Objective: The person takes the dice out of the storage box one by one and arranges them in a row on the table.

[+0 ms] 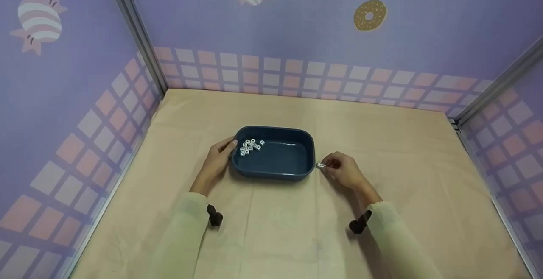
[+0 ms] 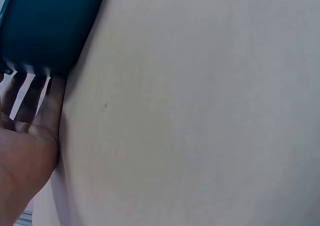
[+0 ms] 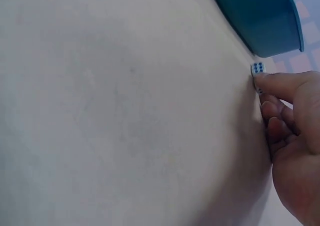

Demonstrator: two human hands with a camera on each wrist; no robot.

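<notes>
A dark blue rectangular dish [image 1: 275, 176] with rounded corners stands on the table. Several small white dice [image 1: 247, 149] lie heaped in its left end. My left hand [image 1: 215, 160] grips the dish's left side, thumb over the rim and fingers against the outer wall [image 2: 47, 40]. Just outside the right end of the dish, my right hand [image 1: 345, 171] pinches white dice [image 1: 321, 165] between thumb and fingers, low over the cloth. In the right wrist view, a die [image 3: 258, 68] with dark blue pips shows past the thumb; the fingers partly hide what is held.
A pale beige cloth [image 1: 280, 228] with fold creases covers the table. Purple patterned panels [image 1: 297, 20] close in the back and both sides, with metal posts [image 1: 142, 37] at the corners. Dark wrist mounts [image 1: 215, 217] sit at both cuffs.
</notes>
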